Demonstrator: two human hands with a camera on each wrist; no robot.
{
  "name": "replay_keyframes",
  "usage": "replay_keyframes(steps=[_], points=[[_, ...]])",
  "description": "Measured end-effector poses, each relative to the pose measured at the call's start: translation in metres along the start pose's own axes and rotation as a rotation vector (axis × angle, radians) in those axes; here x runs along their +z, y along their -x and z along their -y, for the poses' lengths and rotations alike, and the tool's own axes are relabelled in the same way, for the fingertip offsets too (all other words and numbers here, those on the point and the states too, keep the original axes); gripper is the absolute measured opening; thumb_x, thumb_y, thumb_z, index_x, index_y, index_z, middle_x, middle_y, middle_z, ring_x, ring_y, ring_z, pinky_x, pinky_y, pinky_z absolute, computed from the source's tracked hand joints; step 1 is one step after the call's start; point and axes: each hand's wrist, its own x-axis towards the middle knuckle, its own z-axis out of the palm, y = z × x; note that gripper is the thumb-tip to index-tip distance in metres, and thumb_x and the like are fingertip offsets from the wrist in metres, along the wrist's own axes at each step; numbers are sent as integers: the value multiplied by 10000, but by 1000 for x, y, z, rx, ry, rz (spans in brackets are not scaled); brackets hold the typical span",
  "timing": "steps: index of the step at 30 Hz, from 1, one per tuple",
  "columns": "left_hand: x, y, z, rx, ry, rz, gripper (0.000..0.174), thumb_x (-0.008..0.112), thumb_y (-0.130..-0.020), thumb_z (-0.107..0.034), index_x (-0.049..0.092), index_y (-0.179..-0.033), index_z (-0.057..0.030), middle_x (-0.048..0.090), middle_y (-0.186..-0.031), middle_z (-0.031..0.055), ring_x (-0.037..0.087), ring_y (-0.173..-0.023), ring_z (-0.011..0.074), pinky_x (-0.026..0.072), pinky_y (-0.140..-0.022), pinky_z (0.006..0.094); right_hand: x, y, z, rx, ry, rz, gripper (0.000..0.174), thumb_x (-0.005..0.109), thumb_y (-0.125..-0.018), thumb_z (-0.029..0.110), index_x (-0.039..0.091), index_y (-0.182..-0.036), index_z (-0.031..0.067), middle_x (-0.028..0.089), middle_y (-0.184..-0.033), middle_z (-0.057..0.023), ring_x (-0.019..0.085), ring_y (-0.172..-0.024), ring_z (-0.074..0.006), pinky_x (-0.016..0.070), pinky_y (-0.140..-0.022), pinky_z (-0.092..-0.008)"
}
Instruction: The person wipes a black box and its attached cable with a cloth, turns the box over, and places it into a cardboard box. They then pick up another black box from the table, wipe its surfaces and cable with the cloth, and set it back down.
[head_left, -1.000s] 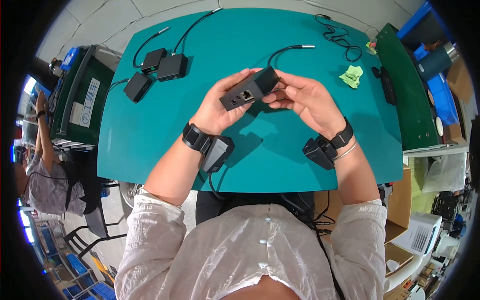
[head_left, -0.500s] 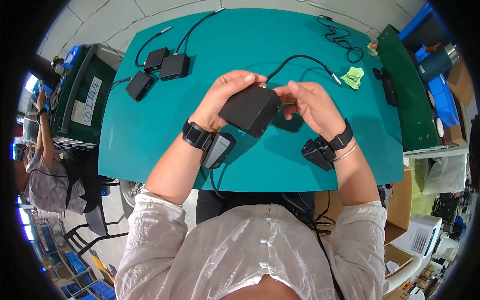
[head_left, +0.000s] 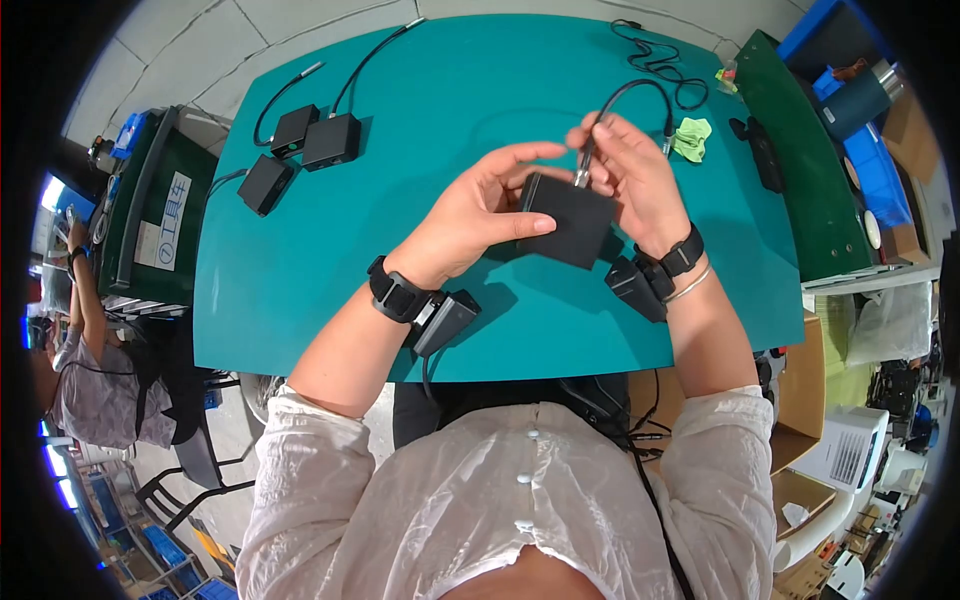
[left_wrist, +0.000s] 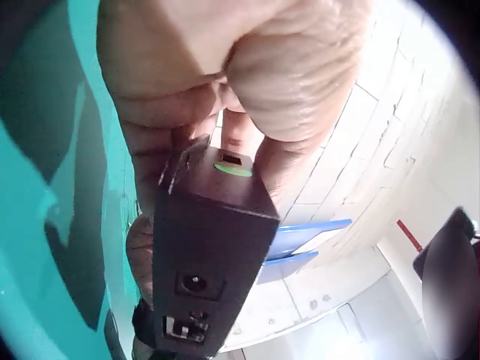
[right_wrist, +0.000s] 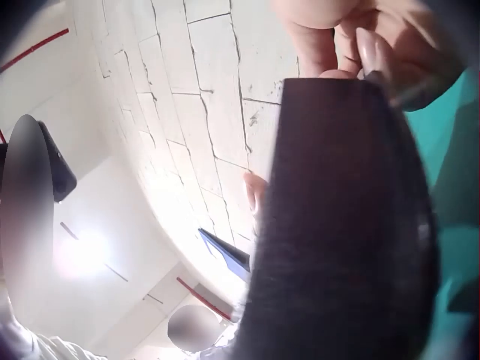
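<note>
A flat black box [head_left: 575,235] is held above the table by my left hand [head_left: 465,220], thumb laid across its broad face. In the left wrist view, one side of the box [left_wrist: 214,240] shows a round socket, a network port and, on another side, a small slot with a green mark. From its far edge rises a metal connector [head_left: 582,178] with a black cable [head_left: 650,85] that arches right to a metal tip. My right hand [head_left: 645,190] pinches this cable just above the connector. The box fills much of the right wrist view, below curled fingers [right_wrist: 371,56].
Several similar black boxes [head_left: 332,143] with cables lie at the table's [head_left: 330,290] back left. A coiled black cord [head_left: 660,65], a crumpled green cloth [head_left: 691,140] and a black object [head_left: 765,160] lie on the right. Green cabinets [head_left: 815,190] flank the table.
The box has turned from showing its port side to lying broad face up, and shifted right. My right hand has moved from the box's edge to the cable by the connector.
</note>
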Motion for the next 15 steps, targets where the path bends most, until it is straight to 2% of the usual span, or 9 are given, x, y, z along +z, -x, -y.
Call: replay_keyframes(steps=[2, 3, 5, 9, 11, 15], points=[[1, 1, 3, -11, 60, -63, 617, 661, -777, 55, 430, -1342, -29, 500, -1301, 87, 513, -1138, 173, 444, -932, 288, -7, -1, 0, -204, -144, -37, 140, 483, -976, 178, 548, -1018, 62, 612, -923, -45, 494, -643, -72, 394, -573, -217], [0, 1, 6, -5, 63, -64, 617, 661, -777, 55, 430, -1342, -29, 500, -1301, 87, 513, -1138, 173, 444, -932, 288, -12, -4, 1, -268, -219, 35, 135, 471, -978, 163, 537, -1041, 63, 600, -955, -70, 510, -680, -106, 414, -620, -241], [-1, -1, 13, 15, 207, -169, 548, 654, -797, 71, 446, -1295, -26, 587, -1130, 58, 580, -1001, 132, 486, -843, 263, -14, -5, 1, -296, -242, 60, 137, 466, -978, 157, 534, -1047, 59, 595, -971, -82, 515, -690, -122, 418, -630, -250], [-7, -2, 10, 97, 248, -293, 457, 648, -797, 85, 500, -1214, -31, 613, -1079, 58, 594, -982, 135, 488, -834, 269, -15, -6, 1, -306, -337, 153, 158, 464, -975, 147, 525, -1067, 33, 583, -1012, -122, 502, -699, -153, 424, -658, -270], [-13, -2, 4, 258, 125, -328, 376, 651, -791, 90, 543, -1128, -40, 634, -1034, 54, 598, -983, 136, 484, -853, 276, -17, -5, 2, -280, -370, 197, 173, 467, -973, 145, 524, -1081, 22, 582, -1021, -130, 493, -700, -153, 423, -660, -269], [-13, 2, -3, 325, 19, -373, 333, 657, -787, 88, 563, -1080, -38, 640, -1030, 58, 605, -985, 143, 484, -868, 290, -20, -5, 6, -332, -441, 78, 229, 470, -979, 171, 525, -1123, 2, 578, -1063, -128, 480, -740, -137, 421, -665, -264]])
